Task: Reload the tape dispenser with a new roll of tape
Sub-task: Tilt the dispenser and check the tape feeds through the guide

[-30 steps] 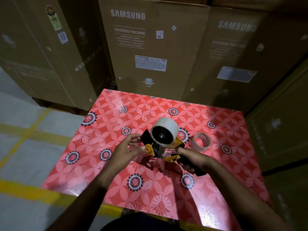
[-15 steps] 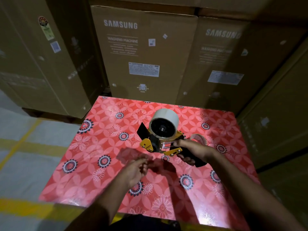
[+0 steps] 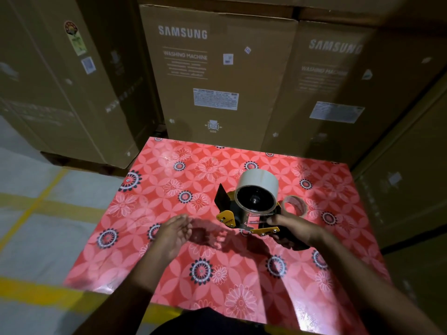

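Head view: left hand (image 3: 173, 234) has drawn back from the tape dispenser (image 3: 244, 213) and hovers open at its 9 o'clock. Right hand (image 3: 294, 229) still grips the handle. New roll (image 3: 257, 189) sits mounted above the tabletop (image 3: 150, 204); threading likely remains.

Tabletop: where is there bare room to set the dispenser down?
Free: the table's left half, beyond the left hand, and the near edge between the forearms. Crowded: right centre, with the dispenser, right hand and empty core.
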`<state>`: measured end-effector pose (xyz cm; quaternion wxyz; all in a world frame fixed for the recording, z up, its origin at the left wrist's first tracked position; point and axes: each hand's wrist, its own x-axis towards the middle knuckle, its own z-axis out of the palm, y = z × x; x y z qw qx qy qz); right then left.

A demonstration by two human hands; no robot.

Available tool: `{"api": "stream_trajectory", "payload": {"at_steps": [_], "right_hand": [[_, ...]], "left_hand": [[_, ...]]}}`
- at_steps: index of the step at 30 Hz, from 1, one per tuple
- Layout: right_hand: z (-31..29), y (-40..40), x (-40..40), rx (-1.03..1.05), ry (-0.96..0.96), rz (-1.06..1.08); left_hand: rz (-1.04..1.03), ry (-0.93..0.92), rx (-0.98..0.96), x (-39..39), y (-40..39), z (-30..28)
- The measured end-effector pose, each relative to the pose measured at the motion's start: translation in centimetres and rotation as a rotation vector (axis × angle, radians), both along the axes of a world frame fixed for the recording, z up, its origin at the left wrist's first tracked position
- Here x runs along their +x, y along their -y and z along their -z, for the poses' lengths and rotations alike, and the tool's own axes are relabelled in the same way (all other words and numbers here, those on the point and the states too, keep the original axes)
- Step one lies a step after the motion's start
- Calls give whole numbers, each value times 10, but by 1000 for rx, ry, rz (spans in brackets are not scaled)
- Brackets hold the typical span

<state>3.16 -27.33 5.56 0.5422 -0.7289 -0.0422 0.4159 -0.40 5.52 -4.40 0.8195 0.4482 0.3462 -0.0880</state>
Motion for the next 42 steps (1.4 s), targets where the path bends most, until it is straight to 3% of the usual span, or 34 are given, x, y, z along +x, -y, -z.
{"api": "stream_trajectory", "payload": {"at_steps": [8,14,19,22,30,34,42], "right_hand": [[-4,-12,9,0,-39,-93],[-6,-9,11,25,-69,-77],[-11,2,13,38,-96,-66],[-9,6,12,54,-98,-53],[-9,19,9,51,-101,-34],[-4,21,7,13,-107,-26],[6,11,6,-9,-146,-31]], "left_hand": [[464,-128,-262,-7,49,11],[426,-141,-434,-11,77,10],[522,-168,-483,-22,76,23],[432,-156,-506,-24,94,19],[263,-87,-233,-11,86,9],[175,-52,-224,-8,63,9],[182,-93,36,-8,16,-1]]}}
